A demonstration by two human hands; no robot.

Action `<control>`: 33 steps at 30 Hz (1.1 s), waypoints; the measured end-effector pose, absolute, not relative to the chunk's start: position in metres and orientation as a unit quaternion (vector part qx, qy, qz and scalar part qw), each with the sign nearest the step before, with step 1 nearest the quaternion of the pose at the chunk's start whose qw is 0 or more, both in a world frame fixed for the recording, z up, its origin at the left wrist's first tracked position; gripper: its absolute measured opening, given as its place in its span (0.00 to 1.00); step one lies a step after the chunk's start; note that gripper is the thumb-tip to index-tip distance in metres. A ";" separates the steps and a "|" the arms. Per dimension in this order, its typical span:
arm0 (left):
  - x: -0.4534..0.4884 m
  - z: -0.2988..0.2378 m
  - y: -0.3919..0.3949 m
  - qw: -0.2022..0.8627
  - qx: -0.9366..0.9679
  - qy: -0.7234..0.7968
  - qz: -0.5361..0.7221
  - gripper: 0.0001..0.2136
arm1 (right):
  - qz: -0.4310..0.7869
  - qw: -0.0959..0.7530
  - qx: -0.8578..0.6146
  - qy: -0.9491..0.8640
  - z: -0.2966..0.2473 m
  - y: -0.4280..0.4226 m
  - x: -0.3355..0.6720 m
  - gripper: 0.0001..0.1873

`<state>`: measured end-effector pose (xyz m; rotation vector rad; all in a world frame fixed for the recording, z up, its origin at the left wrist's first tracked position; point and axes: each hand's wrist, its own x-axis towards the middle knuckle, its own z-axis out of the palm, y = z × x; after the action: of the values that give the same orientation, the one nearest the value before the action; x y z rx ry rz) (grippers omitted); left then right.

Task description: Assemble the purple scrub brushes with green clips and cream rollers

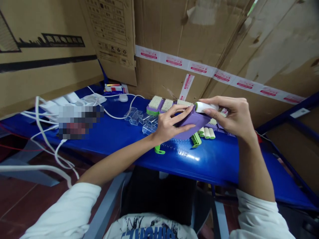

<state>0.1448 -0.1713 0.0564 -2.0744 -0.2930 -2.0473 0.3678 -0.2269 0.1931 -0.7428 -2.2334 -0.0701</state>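
Raised over the blue table, a purple plastic part (191,125) with a slotted edge is gripped by my left hand (168,124), thumb below and fingers above. My right hand (233,114) pinches a white cylinder with a green end (203,107) between thumb and fingers. That cylinder is at the upper edge of the purple part; whether they touch I cannot tell. Below lie loose springs (182,152), a green plastic piece (159,150) and another green piece (196,140). Several cream rollers (208,133) lie beneath my right hand.
Behind the hands stand purple-and-green blocks with cream bristle-like tops (155,104). Clear plastic pieces (134,116) lie left of them. White cables (117,116) and plugs (51,108) crowd the table's left side. Cardboard walls (169,30) enclose the back of the blue table (119,142).
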 end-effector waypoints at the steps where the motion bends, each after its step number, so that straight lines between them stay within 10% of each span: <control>1: 0.145 0.056 -0.171 0.106 -0.703 -0.098 -0.697 0.31 | -0.024 0.392 -0.298 -0.870 0.192 -0.227 0.365 0.12; 13: 0.148 0.043 -0.173 -0.025 -0.709 -0.172 -0.683 0.41 | 0.055 0.455 -0.324 -0.828 0.161 -0.219 0.340 0.21; 19: 0.151 0.042 -0.179 -0.044 -0.748 -0.140 -0.648 0.38 | 0.056 0.371 -0.341 -0.862 0.155 -0.242 0.358 0.27; 33: 0.131 0.055 -0.186 0.027 -0.804 -0.102 -0.586 0.26 | 0.010 0.460 -0.299 -0.836 0.091 -0.240 0.373 0.24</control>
<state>0.1306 -0.1865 0.0550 -2.4822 -0.3153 -1.8086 0.3725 -0.2397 0.0908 -0.7349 -2.0590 0.0252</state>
